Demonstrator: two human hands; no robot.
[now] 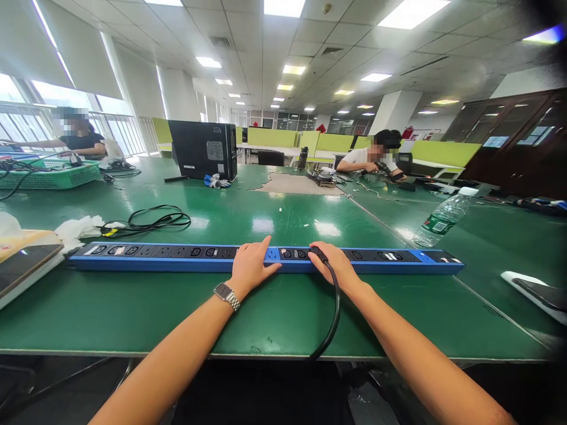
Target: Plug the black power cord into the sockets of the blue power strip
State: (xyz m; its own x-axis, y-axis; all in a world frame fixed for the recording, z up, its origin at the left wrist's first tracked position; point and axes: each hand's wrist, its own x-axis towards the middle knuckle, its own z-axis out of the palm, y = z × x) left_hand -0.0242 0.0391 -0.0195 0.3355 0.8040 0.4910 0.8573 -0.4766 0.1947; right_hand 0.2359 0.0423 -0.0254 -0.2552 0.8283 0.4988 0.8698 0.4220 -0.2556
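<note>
A long blue power strip (pixel 163 265) with black sockets lies across the green table in front of me. My left hand (pixel 250 267) is closed over its middle, fingers across the top and thumb along the near side. To the right of it, my right hand (pixel 337 265) grips a black power plug (pixel 318 254) at the sockets. How far the plug sits in a socket is hidden by my fingers. From the plug, a thick black cable (pixel 335 310) curves down over the table's near edge.
Left are a coiled black cable (pixel 153 219), a phone-like device (pixel 26 268) and a green basket (pixel 57 177). A black computer case (pixel 204 150) stands behind. Right are a tilted plastic bottle (pixel 445 217) and a white-and-black object (pixel 538 292). Two people sit farther back.
</note>
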